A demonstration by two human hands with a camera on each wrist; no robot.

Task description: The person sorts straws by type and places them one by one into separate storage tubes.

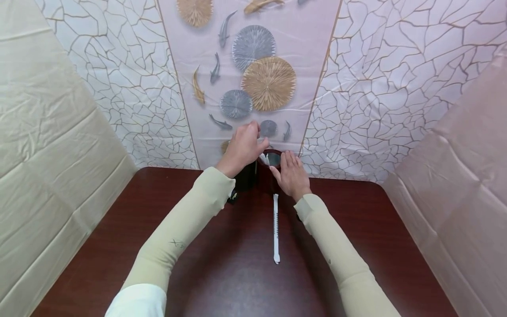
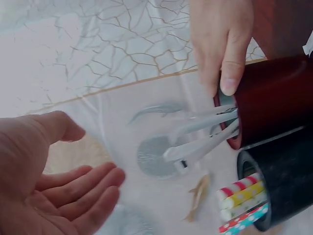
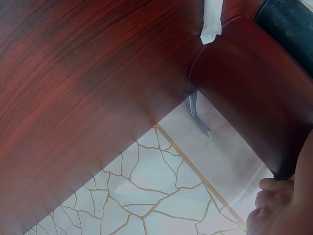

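A dark red cylindrical holder (image 1: pixel 266 180) stands at the back of the table. White plastic utensils (image 2: pixel 205 134) stick out of its mouth. Beside it is a black holder (image 2: pixel 288 171) with several patterned straws (image 2: pixel 242 196) in it. My left hand (image 2: pixel 73 181) is over the holders with fingers spread loosely and nothing in them; the head view has this hand (image 1: pixel 246 145) just left of the red rim. My right hand (image 1: pixel 293 174) rests against the red holder's right side, fingers extended and thumb at the rim.
A long, slim white paper-wrapped stick (image 1: pixel 276 229) lies on the dark wood table (image 1: pixel 222 273), in front of the red holder. Close behind the holders hangs a patterned cloth backdrop (image 1: pixel 356 110). Beige cloth walls (image 1: pixel 51 176) stand at both sides.
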